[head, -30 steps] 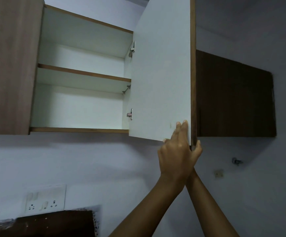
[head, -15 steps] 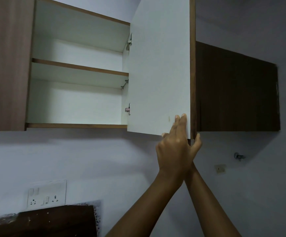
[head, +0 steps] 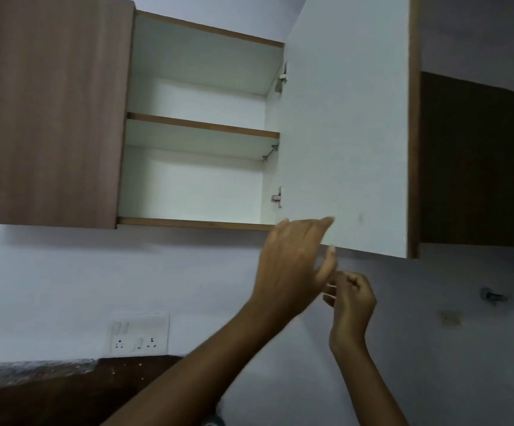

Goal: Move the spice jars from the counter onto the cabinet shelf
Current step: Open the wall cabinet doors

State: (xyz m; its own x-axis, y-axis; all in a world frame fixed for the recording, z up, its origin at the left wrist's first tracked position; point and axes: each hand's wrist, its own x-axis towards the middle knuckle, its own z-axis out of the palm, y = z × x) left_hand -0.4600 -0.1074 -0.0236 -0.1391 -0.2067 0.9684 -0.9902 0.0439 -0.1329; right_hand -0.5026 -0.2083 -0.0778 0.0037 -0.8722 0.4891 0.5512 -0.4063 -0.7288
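Head view: the cabinet door (head: 344,133) stands open and both shelves (head: 202,126) are bare. No spice jars show; they are out of frame, so how they handle and where to hold them cannot be judged. Left hand (head: 292,269), fingers apart, and loosely curled right hand (head: 352,298) hold nothing. No readable writing.

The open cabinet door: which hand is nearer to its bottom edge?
Left. The left hand overlaps the bottom edge of the cabinet door; whether it touches is unclear. The right hand hangs below, apart from it.
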